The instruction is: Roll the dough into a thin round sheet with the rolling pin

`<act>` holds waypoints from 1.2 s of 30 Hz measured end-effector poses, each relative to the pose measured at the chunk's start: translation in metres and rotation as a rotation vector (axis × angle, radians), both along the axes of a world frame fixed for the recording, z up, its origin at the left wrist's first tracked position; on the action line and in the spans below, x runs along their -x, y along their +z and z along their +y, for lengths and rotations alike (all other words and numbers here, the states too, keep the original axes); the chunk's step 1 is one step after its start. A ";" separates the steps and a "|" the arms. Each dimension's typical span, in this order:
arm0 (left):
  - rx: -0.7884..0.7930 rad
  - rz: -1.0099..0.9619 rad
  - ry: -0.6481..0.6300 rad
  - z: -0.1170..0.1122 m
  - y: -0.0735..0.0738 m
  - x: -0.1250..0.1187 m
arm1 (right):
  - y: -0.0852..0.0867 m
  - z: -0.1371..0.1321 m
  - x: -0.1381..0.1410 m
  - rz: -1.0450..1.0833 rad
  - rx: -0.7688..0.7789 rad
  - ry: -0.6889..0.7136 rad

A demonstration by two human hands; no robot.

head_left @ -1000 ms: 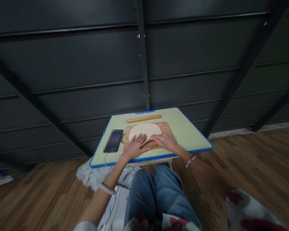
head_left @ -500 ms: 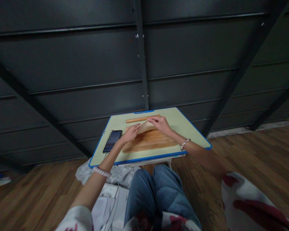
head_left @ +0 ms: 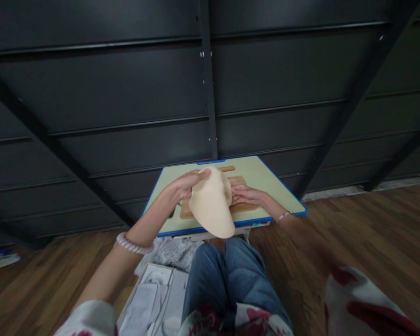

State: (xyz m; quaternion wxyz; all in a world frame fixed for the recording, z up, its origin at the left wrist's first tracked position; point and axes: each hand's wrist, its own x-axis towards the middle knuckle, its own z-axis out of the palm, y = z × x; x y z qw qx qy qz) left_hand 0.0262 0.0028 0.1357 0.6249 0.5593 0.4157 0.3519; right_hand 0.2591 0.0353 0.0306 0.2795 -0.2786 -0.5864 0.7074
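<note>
A thin, pale sheet of rolled-out dough (head_left: 213, 205) hangs upright over the wooden board, its lower end drooping past the table's front edge. At its upper left my left hand (head_left: 189, 182) is closed on it, thumb on the near face and the other fingers partly hidden behind. My right hand (head_left: 244, 193) pinches the folded right side, with its fingertips partly covered by the dough. Below lies the wooden cutting board (head_left: 245, 206), mostly hidden by dough and hands. Behind the dough, one end of a wooden rolling pin (head_left: 227, 168) shows.
The small folding table (head_left: 273, 186) has a pale green top and blue rim. A phone (head_left: 171, 213) is nearly hidden under my left forearm. Crumpled plastic (head_left: 175, 254) and a white box (head_left: 173, 294) are on the floor to the left of my knees. A dark panelled wall (head_left: 143, 88) stands behind.
The dough has been lifted off the board and turned to hang down facing me. My left hand moved up to its top edge; my right hand moved down to its right side.
</note>
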 end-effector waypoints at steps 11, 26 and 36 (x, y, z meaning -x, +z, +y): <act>0.018 0.079 -0.016 -0.013 0.019 0.011 | -0.016 -0.040 0.012 0.080 -0.254 -0.598; -0.790 0.729 0.513 -0.010 -0.062 0.034 | 0.018 -0.019 0.021 -0.114 -0.738 -0.916; -0.681 1.033 0.438 0.022 -0.123 0.039 | -0.030 0.026 0.015 -0.397 -0.909 -0.812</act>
